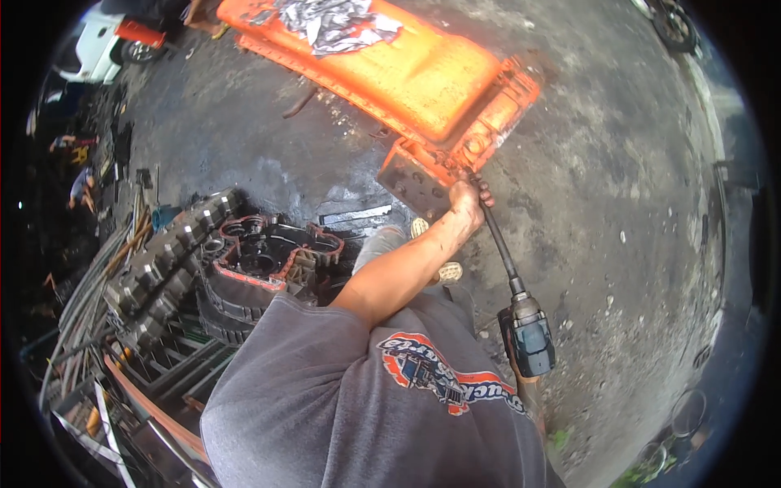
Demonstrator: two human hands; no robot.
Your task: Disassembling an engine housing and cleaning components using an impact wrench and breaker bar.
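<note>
My left hand point(470, 197) is wrapped round the far end of a long dark extension bar point(499, 242), close against the near right corner of a large orange-painted metal engine part point(415, 77). Whatever the bar's tip meets is hidden by my fingers. On the bar's near end sits a cordless impact wrench point(534, 340), dark with a rounded body. Below it, my right hand point(527, 379) grips the tool; most of its fingers are hidden behind the body. A dark, oily flat face point(413, 189) belongs to the orange part, just left of my left hand.
A crumpled black-and-white cloth point(325, 24) lies on the orange part. At left stand a greasy engine housing point(260, 252), a long ridged metal part point(167, 252) and a bundle of rods point(93, 285). A white vehicle point(98, 45) and people are farther back. The concrete floor point(618, 203) is stained.
</note>
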